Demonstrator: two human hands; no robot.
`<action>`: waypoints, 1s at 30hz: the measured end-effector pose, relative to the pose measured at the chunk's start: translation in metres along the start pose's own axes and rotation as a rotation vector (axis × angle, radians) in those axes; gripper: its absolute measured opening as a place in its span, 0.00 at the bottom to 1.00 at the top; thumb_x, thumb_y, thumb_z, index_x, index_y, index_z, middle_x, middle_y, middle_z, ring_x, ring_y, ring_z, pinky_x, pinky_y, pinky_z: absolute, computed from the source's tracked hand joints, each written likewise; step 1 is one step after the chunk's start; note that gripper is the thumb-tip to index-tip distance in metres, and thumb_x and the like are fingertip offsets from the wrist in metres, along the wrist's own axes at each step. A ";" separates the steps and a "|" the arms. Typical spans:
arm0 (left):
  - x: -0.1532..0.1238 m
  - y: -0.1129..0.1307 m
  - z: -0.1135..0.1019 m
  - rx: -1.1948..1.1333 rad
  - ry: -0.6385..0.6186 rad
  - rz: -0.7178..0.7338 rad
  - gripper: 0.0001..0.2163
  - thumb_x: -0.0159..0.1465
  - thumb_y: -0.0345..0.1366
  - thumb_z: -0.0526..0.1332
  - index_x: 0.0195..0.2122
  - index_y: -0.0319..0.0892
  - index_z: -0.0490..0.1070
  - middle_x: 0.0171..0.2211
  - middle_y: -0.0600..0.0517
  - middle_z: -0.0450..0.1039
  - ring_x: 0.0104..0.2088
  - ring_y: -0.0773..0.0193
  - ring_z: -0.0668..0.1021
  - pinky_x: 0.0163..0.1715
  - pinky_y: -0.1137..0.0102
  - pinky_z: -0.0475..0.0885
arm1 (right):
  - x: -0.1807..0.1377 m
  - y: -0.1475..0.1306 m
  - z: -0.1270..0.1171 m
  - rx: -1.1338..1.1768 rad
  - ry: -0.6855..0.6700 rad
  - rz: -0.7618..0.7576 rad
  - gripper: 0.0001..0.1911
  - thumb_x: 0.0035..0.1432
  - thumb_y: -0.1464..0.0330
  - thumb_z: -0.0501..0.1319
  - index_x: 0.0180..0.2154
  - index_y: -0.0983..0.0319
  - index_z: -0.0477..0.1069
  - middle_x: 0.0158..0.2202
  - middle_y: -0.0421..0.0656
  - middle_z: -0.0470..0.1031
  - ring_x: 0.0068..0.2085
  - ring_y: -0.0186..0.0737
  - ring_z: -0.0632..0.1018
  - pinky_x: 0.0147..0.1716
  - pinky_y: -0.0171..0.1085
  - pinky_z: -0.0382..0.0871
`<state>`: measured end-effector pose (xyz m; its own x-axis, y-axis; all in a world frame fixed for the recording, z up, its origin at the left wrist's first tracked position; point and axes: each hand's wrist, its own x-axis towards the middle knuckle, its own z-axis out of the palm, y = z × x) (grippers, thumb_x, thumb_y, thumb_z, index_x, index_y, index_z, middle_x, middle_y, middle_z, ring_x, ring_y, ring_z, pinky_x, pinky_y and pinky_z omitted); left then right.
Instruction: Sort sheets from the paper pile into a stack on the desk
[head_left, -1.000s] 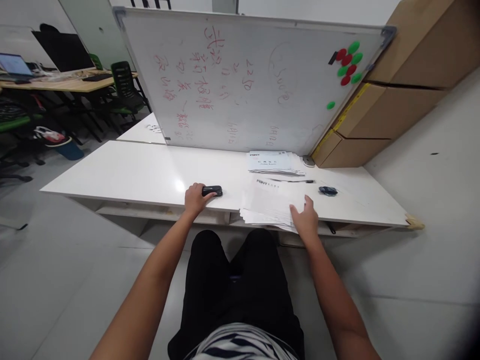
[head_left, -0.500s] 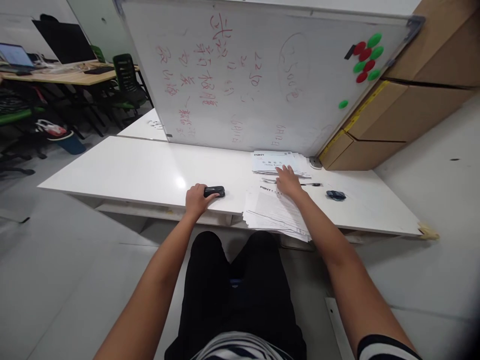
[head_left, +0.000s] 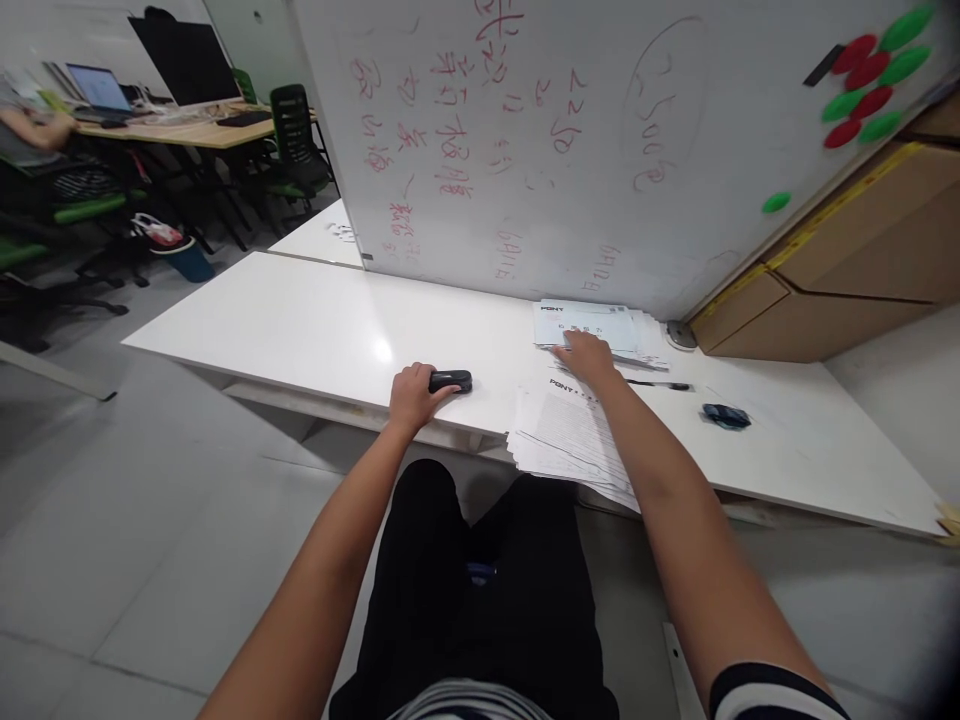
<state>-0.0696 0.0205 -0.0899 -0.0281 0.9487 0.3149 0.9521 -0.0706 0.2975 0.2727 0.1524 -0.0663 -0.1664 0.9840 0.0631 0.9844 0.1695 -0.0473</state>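
Note:
My left hand (head_left: 412, 398) is closed around the back end of a black stapler (head_left: 451, 381), which lies on the white table near its front edge. With fingers stretched out and the thumb apart, my right hand (head_left: 589, 357) touches the near edge of a stack of pale blue and white printed papers (head_left: 551, 318) at the foot of the whiteboard. Closer to me, a fanned pile of printed sheets (head_left: 555, 440) overhangs the front edge, partly covered by my right forearm. A black pen (head_left: 667, 385) lies right of my right hand.
A dark blue crumpled item (head_left: 725, 415) lies on the table (head_left: 315, 320) at the right. The whiteboard (head_left: 435, 220) rises behind, with cardboard boxes (head_left: 780, 315) to its right. At the far left, a person's arm (head_left: 45, 130) shows by another desk.
The view has turned a little to the right. My right hand has shifted to the near edge of the paper stack, whose lower sheets now look more even. My left hand stays on the stapler.

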 end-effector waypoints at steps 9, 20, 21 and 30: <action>0.000 -0.002 0.002 -0.026 0.079 0.055 0.22 0.59 0.58 0.58 0.41 0.43 0.68 0.39 0.45 0.72 0.39 0.55 0.72 0.39 0.63 0.63 | 0.007 0.000 -0.008 -0.033 -0.066 0.048 0.25 0.64 0.53 0.51 0.51 0.63 0.69 0.52 0.53 0.73 0.49 0.50 0.73 0.43 0.40 0.64; 0.000 -0.003 0.004 -0.036 0.106 0.068 0.22 0.58 0.57 0.59 0.40 0.42 0.68 0.38 0.46 0.71 0.38 0.55 0.72 0.38 0.63 0.62 | 0.007 0.004 -0.006 -0.014 -0.046 0.041 0.24 0.65 0.53 0.49 0.52 0.59 0.71 0.55 0.50 0.72 0.51 0.48 0.73 0.44 0.39 0.64; 0.000 -0.003 0.004 -0.042 0.104 0.068 0.22 0.58 0.57 0.59 0.40 0.42 0.68 0.38 0.46 0.71 0.38 0.55 0.72 0.38 0.63 0.62 | 0.008 0.004 -0.006 -0.001 -0.047 0.056 0.24 0.65 0.53 0.49 0.53 0.59 0.71 0.56 0.49 0.71 0.52 0.48 0.72 0.45 0.39 0.64; 0.000 -0.002 0.003 -0.062 0.087 0.059 0.21 0.59 0.57 0.59 0.40 0.43 0.68 0.37 0.46 0.71 0.38 0.55 0.72 0.38 0.62 0.63 | 0.006 0.002 -0.013 -0.167 -0.091 -0.023 0.24 0.69 0.61 0.40 0.49 0.61 0.71 0.45 0.51 0.77 0.44 0.47 0.76 0.37 0.39 0.64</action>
<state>-0.0710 0.0214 -0.0935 -0.0011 0.9123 0.4096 0.9323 -0.1472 0.3304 0.2750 0.1577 -0.0532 -0.1862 0.9821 -0.0282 0.9748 0.1882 0.1196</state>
